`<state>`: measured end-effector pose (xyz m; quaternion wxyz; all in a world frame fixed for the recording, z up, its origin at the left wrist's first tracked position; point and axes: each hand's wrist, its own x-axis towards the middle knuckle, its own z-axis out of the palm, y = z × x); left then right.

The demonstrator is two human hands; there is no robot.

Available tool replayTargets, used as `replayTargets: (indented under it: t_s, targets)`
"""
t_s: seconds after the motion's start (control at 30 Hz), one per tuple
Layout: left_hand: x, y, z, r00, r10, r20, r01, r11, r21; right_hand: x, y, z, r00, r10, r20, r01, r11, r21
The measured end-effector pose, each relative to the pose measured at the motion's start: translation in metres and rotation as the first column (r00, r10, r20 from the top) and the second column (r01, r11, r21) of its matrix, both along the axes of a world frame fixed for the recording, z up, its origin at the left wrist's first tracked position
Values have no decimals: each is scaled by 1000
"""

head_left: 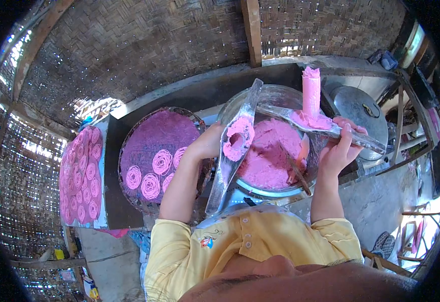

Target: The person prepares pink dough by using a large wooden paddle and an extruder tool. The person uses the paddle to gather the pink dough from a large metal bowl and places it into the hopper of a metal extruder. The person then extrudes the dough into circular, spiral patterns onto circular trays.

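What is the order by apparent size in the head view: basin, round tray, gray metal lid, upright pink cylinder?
1. Basin and round tray: they look too alike to rank.
2. Gray metal lid.
3. Upright pink cylinder, the smallest.

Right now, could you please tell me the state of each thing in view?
Left hand: holding holed paddle.
Holed paddle: dough-smeared around its hole.
Right hand: closed around long paddle.
Long paddle: slanted, dough-smeared.
Pink column: upright on long paddle, ragged top.
Metal basin: uncovered, partly filled with pink dough.
Brown stick: leaning in the basin.
Round tray: partly covered with pink swirls.
Pot lid: handle side up.
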<state>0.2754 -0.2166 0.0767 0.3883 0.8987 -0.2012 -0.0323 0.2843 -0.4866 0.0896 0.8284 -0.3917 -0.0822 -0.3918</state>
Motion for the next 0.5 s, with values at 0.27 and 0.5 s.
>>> replayTargets:
  t_s: [0.27,0.5]
  targets:
    - [4,-5,0,995,-21,-96,58,913,403,-2,-4,-4,997,-23,-70,8,979,-202]
    - [9,-7,-15,996,-27,89,-36,773,633,-5,-4,-4,998,-54,-32,44,966,-256]
